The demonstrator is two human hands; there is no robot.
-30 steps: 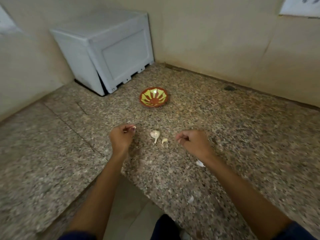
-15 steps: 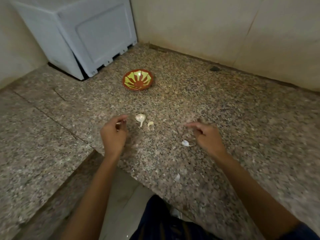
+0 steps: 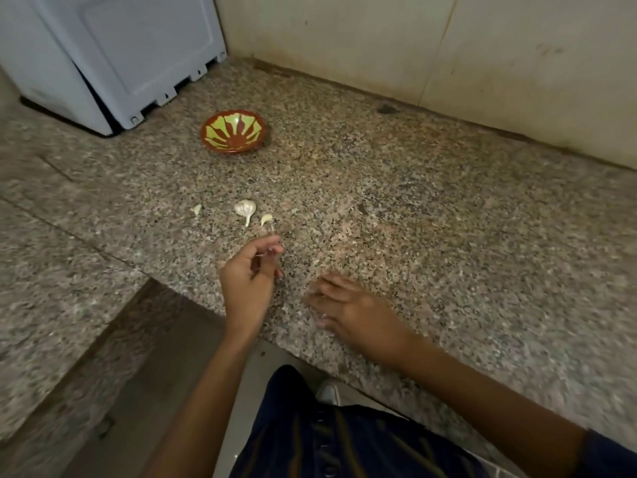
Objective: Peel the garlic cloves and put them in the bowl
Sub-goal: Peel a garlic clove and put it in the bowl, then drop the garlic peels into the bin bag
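- Head view: garlic bulb (image 3: 245,208) on tabletop (image 3: 413,208), stem pointing toward the person.
- Left hand (image 3: 249,281) fingers pinch something small, near the bulb.
- Right hand (image 3: 351,312) fingers spread flat.

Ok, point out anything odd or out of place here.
Nothing is spilled or broken. The bowl sits upright and looks empty, well beyond the garlic head. Two loose cloves lie apart on the counter. The left hand pinches something too small to identify.
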